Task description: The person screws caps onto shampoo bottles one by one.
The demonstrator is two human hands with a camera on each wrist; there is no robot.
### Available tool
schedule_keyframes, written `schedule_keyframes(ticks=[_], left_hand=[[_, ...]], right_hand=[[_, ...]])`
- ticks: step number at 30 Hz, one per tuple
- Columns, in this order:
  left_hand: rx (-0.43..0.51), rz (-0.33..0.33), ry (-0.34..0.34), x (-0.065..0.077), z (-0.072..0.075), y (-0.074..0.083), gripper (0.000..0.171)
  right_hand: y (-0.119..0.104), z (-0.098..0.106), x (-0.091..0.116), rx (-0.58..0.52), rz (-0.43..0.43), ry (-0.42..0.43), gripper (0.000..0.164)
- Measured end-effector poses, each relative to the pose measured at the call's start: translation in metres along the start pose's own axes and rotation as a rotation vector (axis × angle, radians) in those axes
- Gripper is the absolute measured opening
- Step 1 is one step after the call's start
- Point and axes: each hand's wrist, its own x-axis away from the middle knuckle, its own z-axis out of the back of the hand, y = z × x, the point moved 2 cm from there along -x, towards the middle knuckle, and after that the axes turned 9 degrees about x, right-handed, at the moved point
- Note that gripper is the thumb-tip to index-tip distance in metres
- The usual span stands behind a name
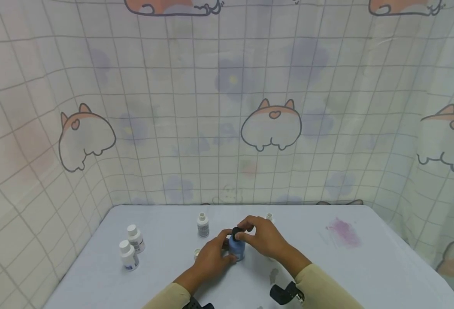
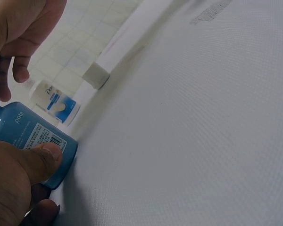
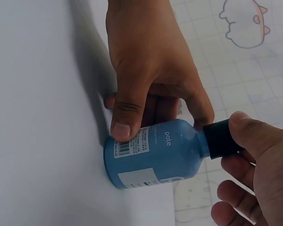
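Note:
A blue bottle (image 1: 237, 250) with a black cap (image 1: 236, 233) stands on the white table between both hands. My left hand (image 1: 213, 256) grips the bottle's body from the side, its thumb across the label in the right wrist view. The thumb and fingers of my right hand (image 1: 264, 237) pinch the black cap (image 3: 220, 139) at the bottle's neck. In the left wrist view, a white bottle (image 2: 55, 102) with a blue label stands behind the blue bottle (image 2: 30, 129), and a small white cap (image 2: 95, 76) sits near it.
Two white capped bottles, one nearer (image 1: 128, 255) and one farther (image 1: 136, 238), stand at the left. An uncapped white bottle (image 1: 203, 225) is behind my left hand. Another white bottle (image 1: 269, 217) is partly hidden behind my right hand. A pink stain (image 1: 344, 232) marks the table's right side.

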Motion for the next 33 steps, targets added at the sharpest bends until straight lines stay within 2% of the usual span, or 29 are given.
schedule_keyframes(ticks=[5, 12, 17, 21, 25, 30, 33], left_hand=[[0.002, -0.005, 0.001, 0.0001, -0.0004, -0.0011, 0.073], [0.002, -0.023, 0.01, 0.0005, -0.0006, -0.0022, 0.072], [0.005, -0.021, 0.007, 0.0007, -0.0001, -0.0014, 0.072], [0.003, -0.015, 0.006, 0.0004, 0.0, -0.0016, 0.073], [-0.004, -0.014, 0.004, 0.0004, -0.0007, -0.003, 0.073], [-0.002, -0.026, 0.007, -0.0005, -0.0008, -0.0047, 0.073], [-0.003, -0.033, 0.011, -0.0011, -0.0007, -0.0046, 0.073]], right_hand=[[0.0014, 0.0001, 0.0017, -0.032, 0.006, -0.022, 0.029], [0.0041, 0.0013, 0.0017, -0.098, 0.07, -0.047, 0.027], [0.0076, -0.0014, 0.0001, -0.106, 0.037, -0.018, 0.02], [0.0088, -0.0023, -0.0007, -0.108, 0.008, -0.005, 0.022], [0.0082, -0.0014, 0.0002, -0.114, 0.008, -0.033, 0.027], [0.0062, 0.0007, 0.001, -0.125, 0.049, -0.087, 0.029], [0.0063, 0.0011, 0.0004, -0.116, 0.064, -0.086, 0.028]])
